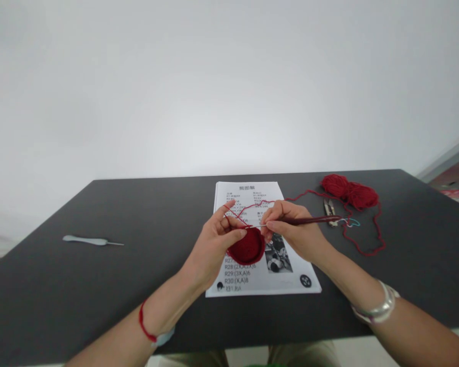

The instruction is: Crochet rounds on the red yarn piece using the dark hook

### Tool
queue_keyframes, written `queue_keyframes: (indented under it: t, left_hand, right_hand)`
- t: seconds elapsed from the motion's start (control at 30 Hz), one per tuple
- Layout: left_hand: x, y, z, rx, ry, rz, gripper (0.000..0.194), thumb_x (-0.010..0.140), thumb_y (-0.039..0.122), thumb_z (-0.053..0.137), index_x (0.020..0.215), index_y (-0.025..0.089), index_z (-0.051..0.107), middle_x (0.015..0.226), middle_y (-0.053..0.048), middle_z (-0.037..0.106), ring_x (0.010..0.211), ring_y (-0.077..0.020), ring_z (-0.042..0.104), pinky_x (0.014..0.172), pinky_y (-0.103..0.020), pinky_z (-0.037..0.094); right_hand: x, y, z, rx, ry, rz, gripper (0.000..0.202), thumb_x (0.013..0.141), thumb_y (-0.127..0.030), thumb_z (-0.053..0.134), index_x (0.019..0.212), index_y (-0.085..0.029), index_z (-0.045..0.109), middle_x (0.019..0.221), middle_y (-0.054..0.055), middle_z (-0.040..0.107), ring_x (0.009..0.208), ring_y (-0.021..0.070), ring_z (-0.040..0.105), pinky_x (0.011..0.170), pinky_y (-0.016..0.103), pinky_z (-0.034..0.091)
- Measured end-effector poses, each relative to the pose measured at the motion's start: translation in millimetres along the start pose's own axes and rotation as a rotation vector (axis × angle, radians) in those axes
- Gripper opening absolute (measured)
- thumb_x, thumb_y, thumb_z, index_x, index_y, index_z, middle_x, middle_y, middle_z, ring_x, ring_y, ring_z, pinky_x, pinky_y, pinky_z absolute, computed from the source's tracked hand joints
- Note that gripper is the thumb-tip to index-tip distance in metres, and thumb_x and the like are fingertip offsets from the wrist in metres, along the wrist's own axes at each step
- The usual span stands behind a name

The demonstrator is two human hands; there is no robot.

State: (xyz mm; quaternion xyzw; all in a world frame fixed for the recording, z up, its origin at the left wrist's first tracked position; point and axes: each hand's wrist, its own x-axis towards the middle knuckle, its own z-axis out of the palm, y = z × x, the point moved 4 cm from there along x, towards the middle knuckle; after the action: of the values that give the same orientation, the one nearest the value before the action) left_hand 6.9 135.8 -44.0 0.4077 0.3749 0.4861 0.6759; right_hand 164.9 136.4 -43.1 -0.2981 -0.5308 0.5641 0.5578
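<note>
My left hand [218, 237] pinches the top edge of a round, dark red crochet piece [248, 248], with red yarn looped over its raised index finger. Between the thumb and fingers of my right hand [290, 224] is a crochet hook [309, 220] with a dark red-brown handle. Its thin metal shaft reaches left to the upper edge of the piece, near my left thumb. Whether the hook's tip sits inside a stitch is too small to tell. A strand of red yarn [308, 192] runs from the work behind my right hand to the skein.
Under my hands lies a printed pattern sheet [302, 285] on the dark table [156, 209]. The red yarn skein [348, 192] rests at the back right, beside small thread snips [329, 210] and a light-blue stitch marker [355, 223]. A second, grey-handled crochet hook [92, 240] lies at left.
</note>
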Motion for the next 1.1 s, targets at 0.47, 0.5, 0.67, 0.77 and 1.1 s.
queue_keyframes:
  t: [0.47,0.5,0.67,0.77,1.1]
  left_hand:
    - [-1.7,4.1,0.9,0.204,0.061,0.177,0.069,0.070,0.010,0.067,0.134,0.012,0.042,0.071,0.005,0.059,0.070,-0.0119,0.055,0.070,-0.025,0.044]
    - [-2.0,4.7,0.9,0.234,0.073,0.192,0.067,0.070,0.010,0.066,0.133,0.012,0.043,0.071,0.005,0.059,0.070,-0.0123,0.056,0.071,-0.025,0.045]
    - [-3.0,6.2,0.8,0.301,0.125,0.188,0.068,0.070,0.014,0.068,0.134,0.010,0.044,0.069,0.004,0.062,0.068,-0.0136,0.058,0.070,-0.028,0.048]
    - [-4.0,4.4,1.4,0.280,0.122,0.146,0.072,0.068,0.017,0.071,0.135,0.010,0.045,0.067,0.004,0.062,0.064,-0.0136,0.057,0.064,-0.028,0.050]
    - [1.8,0.3,3.9,-0.093,-0.063,-0.151,0.074,0.057,0.007,0.078,0.128,0.010,0.054,0.063,0.004,0.063,0.059,-0.0089,0.054,0.062,-0.022,0.041]
  right_hand:
    - [-19.0,-15.0,25.7,-0.800,0.097,-0.469,0.018,0.078,-0.008,0.057,0.069,-0.023,0.053,0.068,-0.001,0.065,0.055,0.0115,0.058,0.052,0.023,0.045]
    - [-20.8,-14.4,28.1,-0.832,0.079,-0.524,0.017,0.079,-0.008,0.056,0.072,-0.023,0.053,0.071,0.000,0.065,0.057,0.0119,0.059,0.053,0.023,0.046]
    - [-28.3,-7.8,34.3,-0.898,-0.020,-0.695,0.017,0.087,-0.006,0.051,0.086,-0.023,0.051,0.079,0.003,0.062,0.069,0.0152,0.061,0.061,0.027,0.051]
    - [-28.1,-2.8,35.2,-0.944,-0.077,-0.740,0.019,0.088,-0.003,0.048,0.090,-0.022,0.052,0.079,0.005,0.061,0.073,0.0171,0.059,0.065,0.030,0.052]
    - [-22.0,-10.3,27.5,-1.102,-0.300,-1.017,0.019,0.093,-0.006,0.043,0.097,-0.021,0.054,0.079,0.006,0.063,0.073,0.0182,0.056,0.063,0.031,0.051]
